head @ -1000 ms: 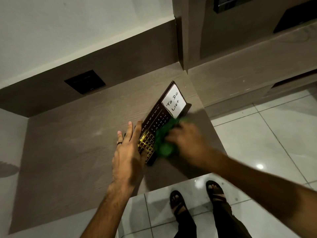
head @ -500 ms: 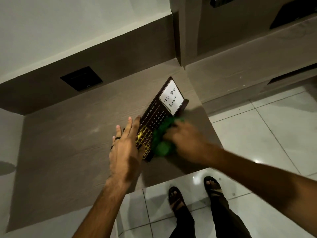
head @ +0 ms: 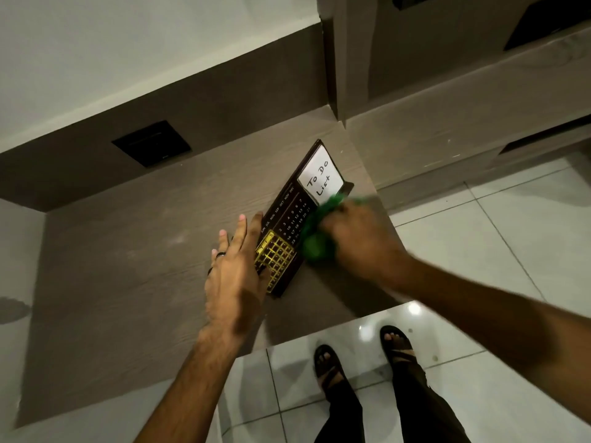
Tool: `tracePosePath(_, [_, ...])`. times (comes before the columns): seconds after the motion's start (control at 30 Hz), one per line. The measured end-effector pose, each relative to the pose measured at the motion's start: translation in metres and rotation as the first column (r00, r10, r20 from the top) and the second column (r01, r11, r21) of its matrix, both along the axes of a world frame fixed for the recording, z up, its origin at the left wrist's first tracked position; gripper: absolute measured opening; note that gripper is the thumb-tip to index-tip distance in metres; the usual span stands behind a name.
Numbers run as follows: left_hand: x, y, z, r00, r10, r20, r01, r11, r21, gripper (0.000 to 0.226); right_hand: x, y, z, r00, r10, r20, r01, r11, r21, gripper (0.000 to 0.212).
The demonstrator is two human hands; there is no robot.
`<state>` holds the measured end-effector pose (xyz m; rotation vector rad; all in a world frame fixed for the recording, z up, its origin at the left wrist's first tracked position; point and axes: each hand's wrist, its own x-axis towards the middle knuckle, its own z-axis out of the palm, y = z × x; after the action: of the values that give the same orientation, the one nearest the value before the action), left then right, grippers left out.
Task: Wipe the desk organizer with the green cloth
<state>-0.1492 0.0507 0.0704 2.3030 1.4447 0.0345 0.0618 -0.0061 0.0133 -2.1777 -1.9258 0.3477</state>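
Note:
The desk organizer (head: 289,215) is a dark brown slanted board with a printed calendar, a gold grid slider and a white "To Do List" card. It stands near the right end of the grey-brown desk (head: 128,266). My left hand (head: 235,270) lies flat against its left edge and near corner, fingers spread, steadying it. My right hand (head: 358,238) is closed on the bunched green cloth (head: 316,241), which presses on the calendar's right side, just below the white card. The cloth hides part of the date numbers.
A black wall plate (head: 152,143) sits in the dark back panel behind the desk. A lower shelf unit (head: 463,100) runs off to the right. The desk's front edge drops to glossy white floor tiles (head: 479,238), where my sandalled feet (head: 361,356) stand.
My right hand with the cloth has slid up the organizer's face toward the white card. My left hand has stayed against the left edge.

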Motion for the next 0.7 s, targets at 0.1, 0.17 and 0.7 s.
tracePosePath(0.1, [-0.001, -0.001, -0.001, 1.0, -0.007, 0.009, 0.007, 1.0, -0.006, 0.098, -0.039, -0.021, 0.019, 0.897, 0.329, -0.297, -0.367, 0.926, -0.084, 0.036])
tracePosePath(0.17, [-0.001, 0.001, -0.002, 1.0, -0.017, 0.004, 0.016, 1.0, 0.008, 0.1, -0.008, 0.001, 0.023, 0.933, 0.221, -0.283, -0.27, 0.951, -0.148, 0.044])
tracePosePath(0.7, [-0.001, -0.001, -0.001, 1.0, 0.012, 0.011, -0.012, 1.0, 0.016, 0.099, -0.084, -0.035, -0.001, 0.94, 0.308, -0.144, -0.303, 0.951, 0.059, 0.042])
